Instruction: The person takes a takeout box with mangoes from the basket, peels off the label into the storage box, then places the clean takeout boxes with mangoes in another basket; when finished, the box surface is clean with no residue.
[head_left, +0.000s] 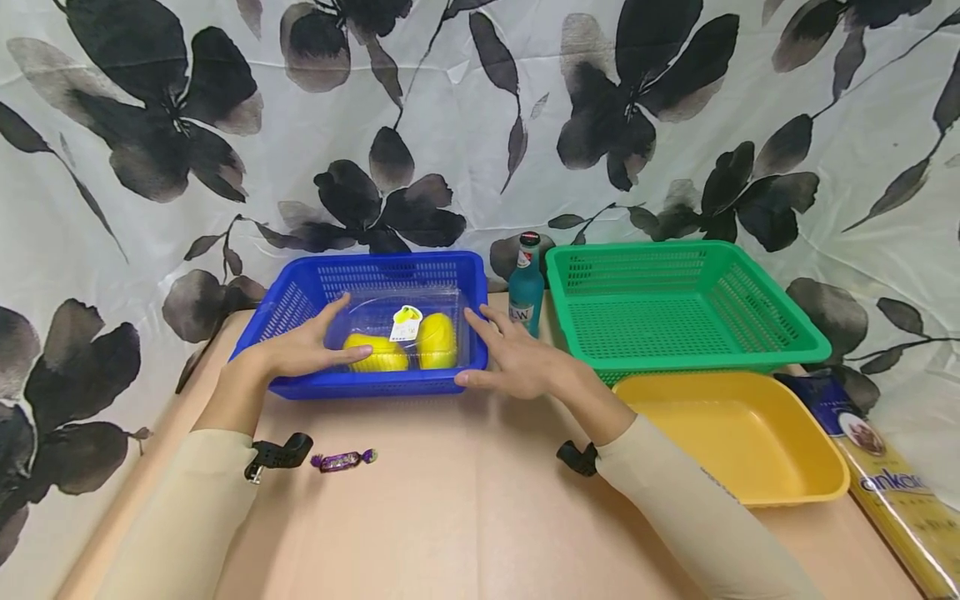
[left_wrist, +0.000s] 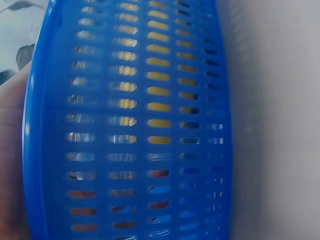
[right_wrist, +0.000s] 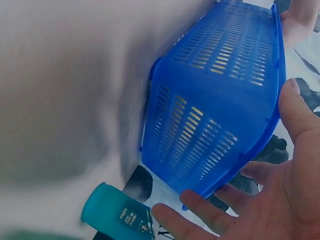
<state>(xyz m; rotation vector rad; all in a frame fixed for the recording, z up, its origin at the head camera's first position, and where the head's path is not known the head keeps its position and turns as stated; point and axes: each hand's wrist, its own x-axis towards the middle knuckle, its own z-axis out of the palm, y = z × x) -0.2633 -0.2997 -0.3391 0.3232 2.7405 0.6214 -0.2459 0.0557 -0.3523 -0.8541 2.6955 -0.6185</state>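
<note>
A clear plastic box (head_left: 375,312) with two yellow pieces (head_left: 437,340) inside and a white label picturing yellow fruit (head_left: 406,323) lies in a blue basket (head_left: 367,387). My left hand (head_left: 303,346) reaches over the basket's left side, thumb and fingers spread at the box's left edge. At the right rim, my right hand (head_left: 517,354) has its fingers spread; in the right wrist view the thumb of that hand (right_wrist: 295,165) is right at the rim. The left wrist view is mostly filled by the basket's slotted wall (left_wrist: 135,110), with yellow showing through it.
A teal bottle (head_left: 527,287) stands between the blue basket and a green basket (head_left: 690,367). In front of the green one is a yellow tray (head_left: 720,417), with a yellow-and-blue packet (head_left: 885,475) to its right. A purple wrapped candy (head_left: 343,461) lies nearer on the table (head_left: 420,517).
</note>
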